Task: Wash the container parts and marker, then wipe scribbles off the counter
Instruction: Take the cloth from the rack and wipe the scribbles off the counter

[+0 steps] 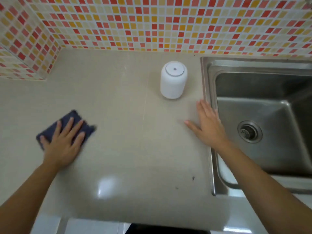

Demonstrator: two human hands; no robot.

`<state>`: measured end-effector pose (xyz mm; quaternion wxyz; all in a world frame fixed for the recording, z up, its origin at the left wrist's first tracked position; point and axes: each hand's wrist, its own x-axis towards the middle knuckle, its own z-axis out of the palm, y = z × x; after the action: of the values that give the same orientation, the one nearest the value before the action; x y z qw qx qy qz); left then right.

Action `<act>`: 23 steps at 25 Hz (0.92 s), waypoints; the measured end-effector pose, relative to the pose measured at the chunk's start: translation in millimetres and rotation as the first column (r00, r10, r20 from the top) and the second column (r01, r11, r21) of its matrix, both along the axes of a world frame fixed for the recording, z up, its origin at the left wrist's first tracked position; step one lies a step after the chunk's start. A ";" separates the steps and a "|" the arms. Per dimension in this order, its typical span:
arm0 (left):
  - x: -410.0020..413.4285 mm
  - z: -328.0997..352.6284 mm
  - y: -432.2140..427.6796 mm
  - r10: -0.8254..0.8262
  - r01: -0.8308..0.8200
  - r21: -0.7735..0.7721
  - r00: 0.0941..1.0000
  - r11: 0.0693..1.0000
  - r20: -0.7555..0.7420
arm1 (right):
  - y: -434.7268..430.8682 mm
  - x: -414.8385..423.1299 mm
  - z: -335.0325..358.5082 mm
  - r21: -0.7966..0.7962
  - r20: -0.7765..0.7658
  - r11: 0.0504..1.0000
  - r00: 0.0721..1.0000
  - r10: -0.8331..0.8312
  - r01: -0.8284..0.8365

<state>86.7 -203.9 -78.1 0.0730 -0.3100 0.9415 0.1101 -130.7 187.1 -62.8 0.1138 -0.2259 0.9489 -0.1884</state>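
Two flat hands on counter (131, 135): left hand (63, 144) presses cloth (67, 125), right hand (208, 125) bare

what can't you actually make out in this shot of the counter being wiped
All in the head view:
- Counter under the cloth: hidden by the cloth and the left hand, so any scribbles there are unseen.
- Cloth's right edge: blurred.
- Dark specks: too small to tell ink from dirt.
- Sink: right side cut off by the frame edge.
- Container: contents hidden by its white wall.
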 end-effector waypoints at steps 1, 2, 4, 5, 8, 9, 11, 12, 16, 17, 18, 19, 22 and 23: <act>-21.0 -0.8 6.0 0.051 -0.051 -0.007 0.999 0.999 -0.008 | 15.7 26.0 -4.3 0.054 -0.004 0.998 1.000 0.030 -0.030; -41.2 -0.7 21.9 0.047 -0.047 0.004 0.999 0.999 -0.012 | 29.9 50.6 -10.1 0.101 0.008 0.994 0.999 0.050 -0.050; -64.0 -5.6 69.7 -0.097 0.097 0.013 0.995 0.995 -0.025 | 53.2 88.1 -18.5 0.143 0.032 0.988 0.998 0.046 -0.051; -60.3 -9.8 98.4 -0.207 0.205 -0.031 0.977 0.978 -0.055 | 60.6 101.3 -19.3 0.139 0.046 0.989 0.998 0.038 -0.044; 15.2 -13.0 172.5 -0.511 0.506 -0.080 0.856 0.859 -0.074 | 73.7 119.9 -22.3 0.094 0.063 0.995 0.998 0.030 -0.036; 52.4 -14.6 178.0 -0.554 0.552 -0.051 0.829 0.832 -0.074 | 74.6 121.6 -23.9 0.080 0.050 0.996 0.998 0.027 -0.031; 113.5 -11.9 152.3 -0.554 0.553 -0.043 0.831 0.832 -0.046 | 73.2 121.8 -27.4 0.065 0.040 0.997 0.999 0.031 -0.034; 129.8 -10.2 125.2 -0.493 0.489 -0.076 0.869 0.869 -0.045 | 72.5 121.7 -28.3 0.060 0.041 0.998 0.999 0.033 -0.036; 81.2 -0.4 26.1 0.206 -0.207 0.003 0.974 0.978 -0.091 | 73.8 119.0 -29.3 0.026 0.046 0.999 0.998 0.041 -0.042; 51.9 1.5 22.3 0.308 -0.308 0.013 0.947 0.951 -0.091 | 72.6 117.7 -29.6 0.011 0.053 0.999 0.998 0.046 -0.047; 22.4 0.8 31.6 0.310 -0.311 -0.001 0.947 0.950 -0.089 | 71.8 117.4 -29.5 -0.005 0.063 0.999 0.997 0.053 -0.052; -7.1 -2.1 52.7 0.227 -0.230 -0.016 0.969 0.973 -0.101 | 72.3 117.9 -28.9 -0.019 0.070 0.998 0.996 0.058 -0.057; -65.1 -9.4 167.4 -0.165 0.169 0.017 0.978 0.986 -0.130 | 77.6 116.0 -28.2 -0.108 0.125 0.993 0.990 0.064 -0.051; -66.0 -13.0 209.9 -0.264 0.271 0.024 0.952 0.962 -0.152 | 80.8 114.4 -27.6 -0.175 0.170 0.984 0.983 0.061 -0.031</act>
<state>20.7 6.0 -91.1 0.0244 -0.1690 0.9749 0.1426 -16.3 267.9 -90.4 0.1812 -0.2393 0.9100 -0.2860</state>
